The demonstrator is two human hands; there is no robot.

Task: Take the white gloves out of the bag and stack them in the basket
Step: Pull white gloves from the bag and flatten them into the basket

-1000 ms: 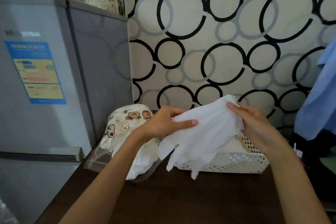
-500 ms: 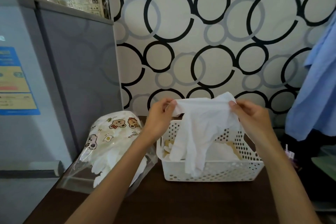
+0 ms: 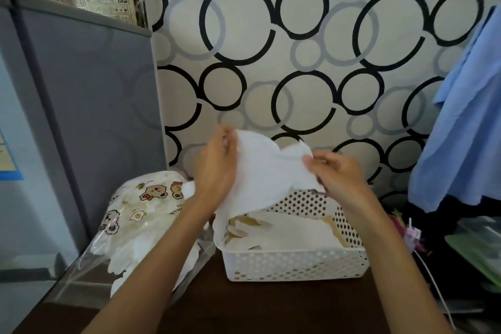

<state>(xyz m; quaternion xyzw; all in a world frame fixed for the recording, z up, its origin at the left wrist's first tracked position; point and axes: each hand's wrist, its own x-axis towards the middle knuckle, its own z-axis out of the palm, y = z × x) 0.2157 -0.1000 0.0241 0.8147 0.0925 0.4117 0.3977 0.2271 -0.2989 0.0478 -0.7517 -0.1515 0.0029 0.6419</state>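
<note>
Both hands pinch one white glove [image 3: 267, 173] over the perforated white basket [image 3: 295, 263]: left hand [image 3: 217, 168], right hand [image 3: 336, 173]. The bear-printed bag [image 3: 141, 214] lies left; its writing is unreadable.

White glove [image 3: 267, 171] held up over the basket's back left part, limp and crumpled, its lower edge drooping onto the left rim. White perforated plastic basket [image 3: 295, 263] sits on dark tabletop, more white gloves [image 3: 292, 229] lying flat inside. Clear bag [image 3: 135, 225] with cartoon bear print lies just left of basket, still holding white gloves.
</note>
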